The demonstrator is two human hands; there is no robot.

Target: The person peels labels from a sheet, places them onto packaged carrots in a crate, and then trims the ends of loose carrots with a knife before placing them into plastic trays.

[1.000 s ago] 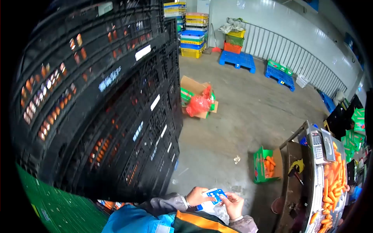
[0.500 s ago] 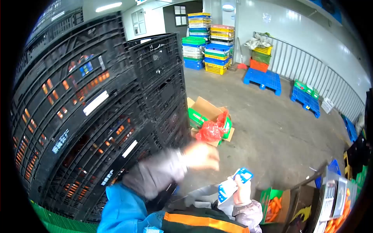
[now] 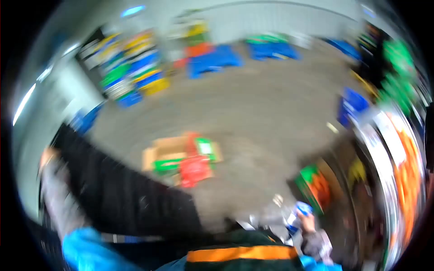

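At the far left, my left hand [image 3: 48,156] is at the upper edge of the stacked black plastic crates [image 3: 122,189], its fingers smeared by motion. My right hand [image 3: 308,223], low and right of centre, grips a blue-and-white packet [image 3: 304,208]. Blur hides the packet's print. Just right of that hand stands a carton of carrots with a green flap [image 3: 309,173]. My apron with an orange band [image 3: 239,254] fills the bottom middle.
On the floor ahead lies an opened cardboard box [image 3: 169,147] with a red plastic bag [image 3: 195,171]. Coloured crates [image 3: 147,67] are stacked at the back left, blue pallets [image 3: 214,61] along the far wall. More carrots [image 3: 409,176] lie at the right edge.
The view has swung right and is heavily blurred. My left arm has reached out left to the crates' upper edge. My right hand keeps the packet.
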